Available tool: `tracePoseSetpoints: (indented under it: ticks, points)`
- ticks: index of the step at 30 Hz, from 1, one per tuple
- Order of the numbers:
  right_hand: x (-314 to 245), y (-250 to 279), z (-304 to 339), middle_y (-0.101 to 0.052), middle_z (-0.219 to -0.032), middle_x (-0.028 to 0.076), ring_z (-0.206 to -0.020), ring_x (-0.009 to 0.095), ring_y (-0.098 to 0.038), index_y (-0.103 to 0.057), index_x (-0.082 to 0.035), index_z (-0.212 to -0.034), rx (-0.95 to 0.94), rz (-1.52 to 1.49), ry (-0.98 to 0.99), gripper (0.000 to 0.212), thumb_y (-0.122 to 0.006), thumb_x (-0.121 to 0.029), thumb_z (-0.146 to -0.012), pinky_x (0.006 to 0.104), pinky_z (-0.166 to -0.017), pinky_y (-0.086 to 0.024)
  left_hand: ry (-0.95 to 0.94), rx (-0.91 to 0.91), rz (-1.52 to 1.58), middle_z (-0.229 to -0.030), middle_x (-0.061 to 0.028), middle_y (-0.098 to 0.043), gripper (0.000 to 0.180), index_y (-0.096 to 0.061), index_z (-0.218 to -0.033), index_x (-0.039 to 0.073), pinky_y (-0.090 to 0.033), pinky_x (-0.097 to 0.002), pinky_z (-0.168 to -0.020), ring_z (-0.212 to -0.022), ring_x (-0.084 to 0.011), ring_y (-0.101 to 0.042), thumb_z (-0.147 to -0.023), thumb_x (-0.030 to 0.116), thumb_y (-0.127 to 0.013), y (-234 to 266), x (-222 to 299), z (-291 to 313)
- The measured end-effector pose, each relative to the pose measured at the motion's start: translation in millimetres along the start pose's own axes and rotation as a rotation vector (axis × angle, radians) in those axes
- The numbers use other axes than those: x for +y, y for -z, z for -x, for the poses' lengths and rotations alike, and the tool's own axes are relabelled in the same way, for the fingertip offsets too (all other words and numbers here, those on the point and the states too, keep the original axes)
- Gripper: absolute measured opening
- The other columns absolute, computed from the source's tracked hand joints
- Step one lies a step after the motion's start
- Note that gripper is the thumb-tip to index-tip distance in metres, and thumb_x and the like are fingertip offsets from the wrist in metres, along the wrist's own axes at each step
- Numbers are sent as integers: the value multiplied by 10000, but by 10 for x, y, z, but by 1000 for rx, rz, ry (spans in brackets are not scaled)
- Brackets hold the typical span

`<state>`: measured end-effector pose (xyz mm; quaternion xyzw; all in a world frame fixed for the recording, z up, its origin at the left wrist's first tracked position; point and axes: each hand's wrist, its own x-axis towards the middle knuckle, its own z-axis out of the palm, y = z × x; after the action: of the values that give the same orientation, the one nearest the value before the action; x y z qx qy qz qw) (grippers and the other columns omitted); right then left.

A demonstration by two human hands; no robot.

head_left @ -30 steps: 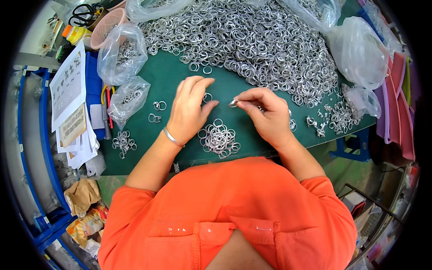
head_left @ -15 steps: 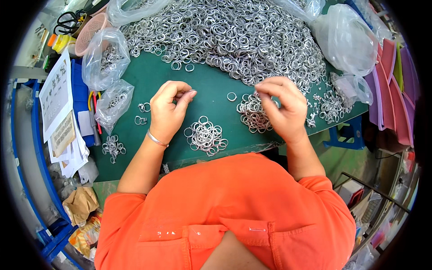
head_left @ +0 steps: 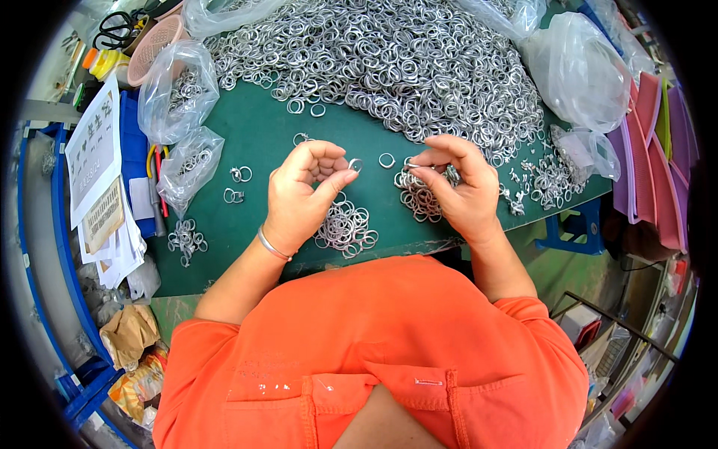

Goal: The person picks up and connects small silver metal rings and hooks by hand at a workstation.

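Note:
My left hand [head_left: 307, 187] pinches a silver ring [head_left: 355, 164] between thumb and forefinger. Opposite it, my right hand [head_left: 465, 187] holds another silver ring [head_left: 409, 163] at its fingertips, above a small pile of rings [head_left: 420, 198] that it partly covers. Between the hands a single ring [head_left: 387, 160] lies on the green table mat [head_left: 254, 120]. Another loose ring [head_left: 301, 139] lies just beyond my left knuckles. Close to my body sits a second small pile of rings [head_left: 348, 228], partly behind my left hand.
A large heap of rings [head_left: 389, 67] covers the far table. Plastic bags [head_left: 576, 71] stand at right, beside small metal pieces [head_left: 553, 179]. At left are bagged rings [head_left: 191, 168], small ring groups [head_left: 187, 241], papers [head_left: 97, 165], pliers [head_left: 158, 187] and a pink basket [head_left: 155, 49].
My left hand has moved right, toward the right hand, with its ring now turned into plain view. The right hand has shifted slightly left and nearer, a ring now showing at its fingertips.

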<state>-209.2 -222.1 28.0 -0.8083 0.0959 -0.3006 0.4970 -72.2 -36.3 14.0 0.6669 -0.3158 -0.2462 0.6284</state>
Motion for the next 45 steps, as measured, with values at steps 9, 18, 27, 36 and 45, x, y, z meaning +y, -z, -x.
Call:
tracePoseSetpoints:
  ticks: [9,18,27,36,45]
  points:
    - [92,-98,-104,-649,-885,66,-850,267,-608,-689,-68,-868,-368,664,105,49,-671,-90,-828,374,-820,-414,-101,-32,64,-942,-119,-644,441,-467,-1209,-23,-524,-257,-763,-874,-146,-641,-824,-124,-656,-53,79,1]
    - [-120,-284,-204,-683,-780,43,-721,216,-643,-682,-65,-824,-192,32,167,140,-784,-88,-732,329,-686,-483,-129,-19,133,-940,-115,-669,379,-500,-1179,-30,-553,-278,-792,-884,-147,-664,-838,-93,-651,-62,107,56]
    - [-86,-280,-134,-676,-781,35,-722,201,-637,-662,-80,-787,-68,59,251,170,-801,-48,-693,322,-666,-466,-147,-5,187,-988,-99,-648,329,-557,-1117,-25,-557,-283,-789,-913,-154,-653,-820,-70,-691,-60,39,47]
    - [-145,-315,-155,-684,-823,79,-749,243,-636,-685,-42,-857,-158,98,278,164,-765,-9,-718,327,-693,-467,-449,15,-362,-882,-109,-667,200,-668,-940,-6,-529,-295,-709,-809,-211,-652,-761,-72,-728,39,286,36]
    - [-151,-322,-122,-689,-817,94,-749,231,-644,-683,-12,-850,-133,33,213,127,-748,10,-743,315,-692,-473,-252,471,-1339,-857,-112,-653,96,-668,-842,31,-478,-417,-735,-816,-324,-616,-755,-9,-673,1345,345,38]
